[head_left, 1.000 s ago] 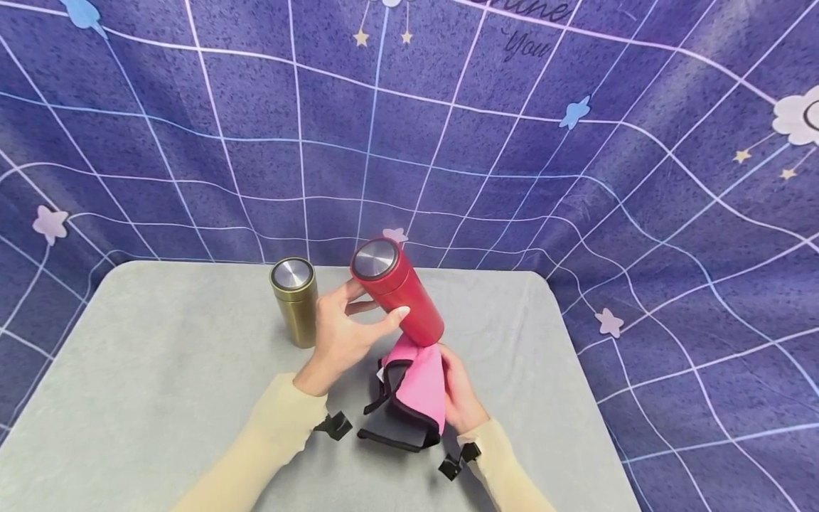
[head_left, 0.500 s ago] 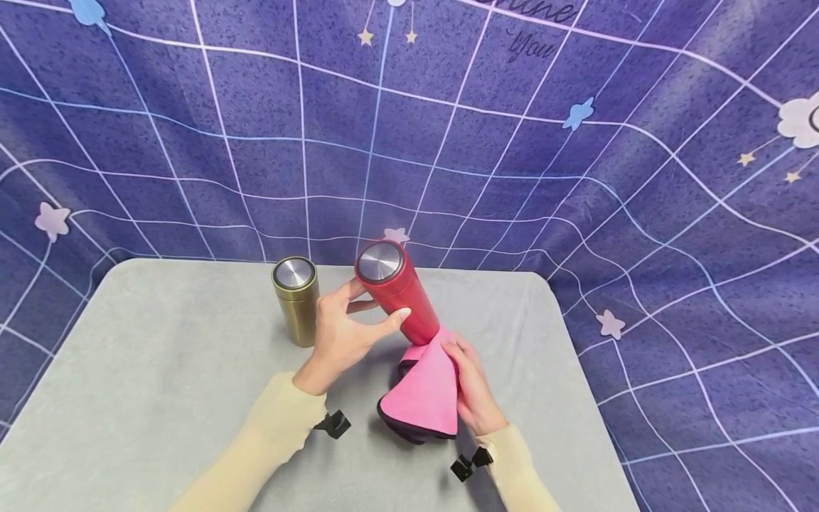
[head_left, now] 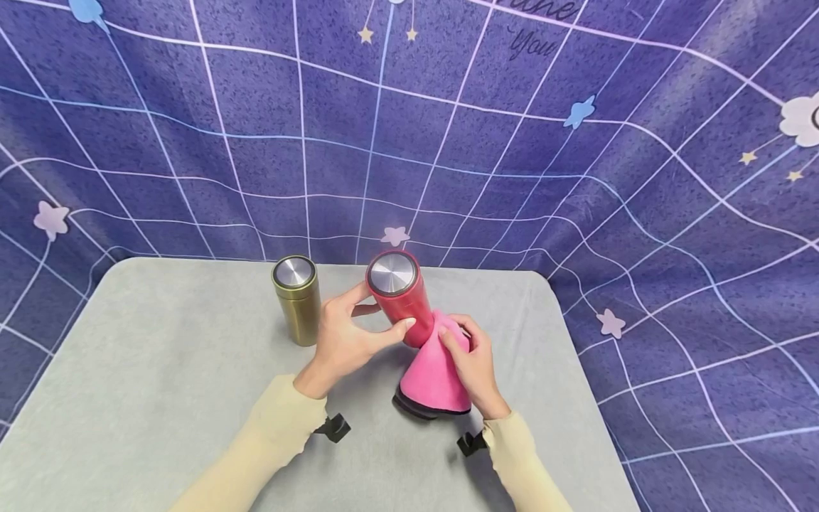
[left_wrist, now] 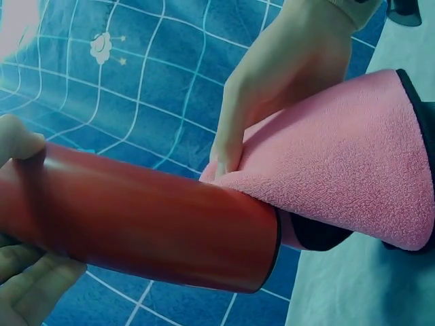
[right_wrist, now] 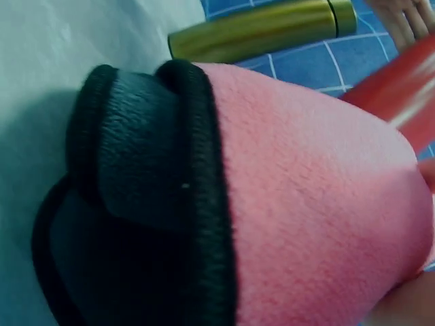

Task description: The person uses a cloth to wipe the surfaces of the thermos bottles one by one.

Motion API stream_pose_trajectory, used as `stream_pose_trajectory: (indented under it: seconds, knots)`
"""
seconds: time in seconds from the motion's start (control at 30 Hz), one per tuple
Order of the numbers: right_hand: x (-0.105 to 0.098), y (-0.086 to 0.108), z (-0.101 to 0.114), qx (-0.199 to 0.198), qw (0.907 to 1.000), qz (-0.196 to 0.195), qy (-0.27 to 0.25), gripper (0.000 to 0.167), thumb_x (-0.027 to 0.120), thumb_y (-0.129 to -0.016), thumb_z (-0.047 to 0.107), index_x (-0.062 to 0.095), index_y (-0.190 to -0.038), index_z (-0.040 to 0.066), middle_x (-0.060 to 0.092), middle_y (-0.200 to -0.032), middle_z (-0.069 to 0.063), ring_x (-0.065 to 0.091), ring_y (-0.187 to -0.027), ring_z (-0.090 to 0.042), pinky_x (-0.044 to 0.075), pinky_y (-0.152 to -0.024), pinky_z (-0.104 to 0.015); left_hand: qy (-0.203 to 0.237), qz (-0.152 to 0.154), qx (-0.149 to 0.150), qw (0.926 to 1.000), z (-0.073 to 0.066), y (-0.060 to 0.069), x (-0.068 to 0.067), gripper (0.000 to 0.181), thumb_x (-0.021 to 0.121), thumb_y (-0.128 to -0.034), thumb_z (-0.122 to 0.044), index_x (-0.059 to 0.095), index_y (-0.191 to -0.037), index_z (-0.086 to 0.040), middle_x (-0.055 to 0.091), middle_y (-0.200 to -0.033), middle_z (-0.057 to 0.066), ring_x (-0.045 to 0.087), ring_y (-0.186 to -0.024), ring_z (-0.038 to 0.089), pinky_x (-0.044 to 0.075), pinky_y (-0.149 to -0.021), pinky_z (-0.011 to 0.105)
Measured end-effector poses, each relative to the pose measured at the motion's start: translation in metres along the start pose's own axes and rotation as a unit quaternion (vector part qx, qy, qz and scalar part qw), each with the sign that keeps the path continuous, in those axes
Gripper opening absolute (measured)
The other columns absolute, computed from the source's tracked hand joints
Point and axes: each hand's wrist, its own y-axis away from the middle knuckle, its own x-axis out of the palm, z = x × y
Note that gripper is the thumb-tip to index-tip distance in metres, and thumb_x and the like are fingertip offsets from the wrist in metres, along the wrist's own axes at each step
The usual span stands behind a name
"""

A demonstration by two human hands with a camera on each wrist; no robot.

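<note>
Head view: the left hand [head_left: 342,341] grips a tilted red flask [head_left: 404,306], the right hand [head_left: 475,359] pinches a pink cloth [head_left: 430,377] against it; a gold flask [head_left: 301,311] stands nearby.

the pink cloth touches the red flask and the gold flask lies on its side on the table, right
Not quite: the head view shows the gold flask standing upright on the table. The pink cloth touches the red flask.
</note>
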Motion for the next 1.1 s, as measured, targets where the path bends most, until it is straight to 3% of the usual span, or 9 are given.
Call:
stream_pose_trajectory:
  seconds: [0.23, 0.37, 0.47, 0.53, 0.67, 0.8, 0.97, 1.07, 1.1]
  knots:
    - [-0.009, -0.018, -0.001, -0.007, 0.9987, 0.049, -0.01, 0.018, 0.072, -0.098, 0.003, 0.074, -0.116, -0.003, 0.073, -0.108, -0.002, 0.065, -0.1, -0.013, 0.056, -0.086, -0.02, 0.012, 0.015, 0.002, 0.9998, -0.006, 0.0, -0.003, 0.049, 0.098, -0.0724, -0.014, 0.08, -0.118, -0.015, 0.08, -0.103, -0.007, 0.076, -0.097, 0.014, 0.067, -0.081, 0.029]
    - [-0.013, -0.026, -0.004, 0.024, 0.9942, 0.088, -0.056, 0.021, 0.069, -0.1, 0.005, 0.072, -0.119, -0.005, 0.073, -0.107, 0.002, 0.065, -0.1, -0.012, 0.058, -0.084, -0.021, 0.029, 0.029, 0.004, 0.9992, -0.007, -0.001, -0.005, 0.05, 0.098, -0.0723, -0.012, 0.08, -0.119, -0.014, 0.08, -0.104, -0.005, 0.076, -0.098, 0.015, 0.068, -0.082, 0.031]
    - [-0.016, -0.03, -0.008, 0.066, 0.9848, 0.12, -0.107, 0.021, 0.066, -0.1, 0.007, 0.073, -0.119, 0.001, 0.074, -0.109, 0.001, 0.067, -0.098, -0.012, 0.06, -0.081, -0.022, 0.039, 0.038, 0.005, 0.9985, -0.008, -0.001, -0.006, 0.05, 0.098, -0.0721, -0.011, 0.079, -0.118, -0.013, 0.08, -0.105, -0.003, 0.076, -0.099, 0.015, 0.068, -0.082, 0.032]
    - [-0.017, -0.033, -0.011, 0.098, 0.9737, 0.142, -0.148, 0.021, 0.063, -0.102, 0.008, 0.075, -0.119, 0.008, 0.075, -0.11, 0.001, 0.07, -0.096, -0.012, 0.061, -0.08, -0.023, 0.048, 0.04, 0.005, 0.998, -0.007, -0.002, -0.008, 0.049, 0.098, -0.0717, -0.008, 0.079, -0.117, -0.011, 0.081, -0.105, -0.001, 0.077, -0.098, 0.016, 0.068, -0.081, 0.033]
    - [-0.017, -0.034, -0.017, 0.165, 0.9376, 0.19, -0.24, 0.026, 0.054, -0.106, 0.011, 0.076, -0.119, 0.018, 0.076, -0.112, 0.001, 0.074, -0.096, -0.013, 0.064, -0.083, -0.026, 0.062, 0.041, 0.001, 0.9973, -0.006, -0.004, -0.011, 0.047, 0.097, -0.0709, -0.003, 0.079, -0.114, -0.008, 0.081, -0.104, 0.003, 0.077, -0.095, 0.016, 0.068, -0.08, 0.035]
    - [-0.013, -0.031, -0.022, 0.205, 0.9094, 0.196, -0.304, 0.03, 0.051, -0.107, 0.013, 0.076, -0.122, 0.022, 0.076, -0.115, 0.004, 0.073, -0.103, -0.012, 0.063, -0.091, -0.025, 0.071, 0.047, -0.009, 0.9963, -0.005, -0.006, -0.013, 0.044, 0.095, -0.0729, -0.003, 0.079, -0.114, -0.005, 0.081, -0.103, 0.005, 0.078, -0.094, 0.016, 0.068, -0.08, 0.035]
    - [-0.005, -0.024, -0.029, 0.224, 0.8901, 0.174, -0.356, 0.026, 0.057, -0.107, 0.016, 0.078, -0.12, 0.023, 0.074, -0.118, 0.008, 0.069, -0.109, -0.009, 0.059, -0.099, -0.022, 0.091, 0.044, -0.025, 0.9946, -0.002, -0.009, -0.015, 0.041, 0.093, -0.0747, 0.0, 0.078, -0.113, -0.002, 0.081, -0.1, 0.008, 0.078, -0.091, 0.015, 0.069, -0.079, 0.036]
    - [-0.001, -0.019, -0.032, 0.234, 0.8705, 0.182, -0.393, 0.014, 0.07, -0.102, 0.02, 0.077, -0.114, 0.022, 0.073, -0.113, 0.008, 0.068, -0.106, -0.009, 0.058, -0.098, -0.023, 0.113, 0.035, -0.032, 0.9925, -0.001, -0.009, -0.015, 0.041, 0.091, -0.075, 0.003, 0.078, -0.113, 0.001, 0.08, -0.099, 0.008, 0.077, -0.09, 0.016, 0.069, -0.079, 0.038]
    - [0.0, -0.018, -0.032, 0.241, 0.8595, 0.192, -0.408, 0.014, 0.075, -0.1, 0.024, 0.077, -0.113, 0.021, 0.074, -0.112, 0.007, 0.068, -0.106, -0.009, 0.057, -0.098, -0.023, 0.121, 0.032, -0.033, 0.9916, -0.001, -0.01, -0.015, 0.041, 0.09, -0.0753, 0.004, 0.077, -0.114, 0.002, 0.08, -0.099, 0.007, 0.077, -0.091, 0.016, 0.069, -0.079, 0.038]
